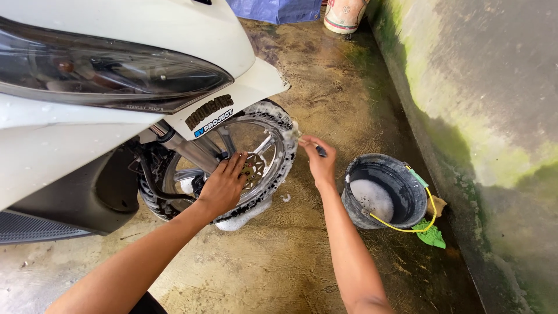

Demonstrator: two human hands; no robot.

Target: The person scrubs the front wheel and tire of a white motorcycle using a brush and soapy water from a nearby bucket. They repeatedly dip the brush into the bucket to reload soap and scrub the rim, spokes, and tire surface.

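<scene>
wheel (264,152) of the white scooter (116,52), soapy, sits under the left hand (224,185), whose open fingers rest on its spokes. right hand (318,161) pinches a small brush (318,150) at the tyre; bucket (385,192) stands just beyond its fingers.

A single view is provided, taken from a camera worn on the head and directed steeply downward and forward. Both forearms are seen entering from the bottom edge. The scooter front wheel (232,168) is framed left of centre at close range, within arm's reach. The wet concrete floor (302,256) fills the lower and middle area. The mossy wall (482,93) is held along the right edge. No second view is supplied, so no overlap is recorded.
</scene>
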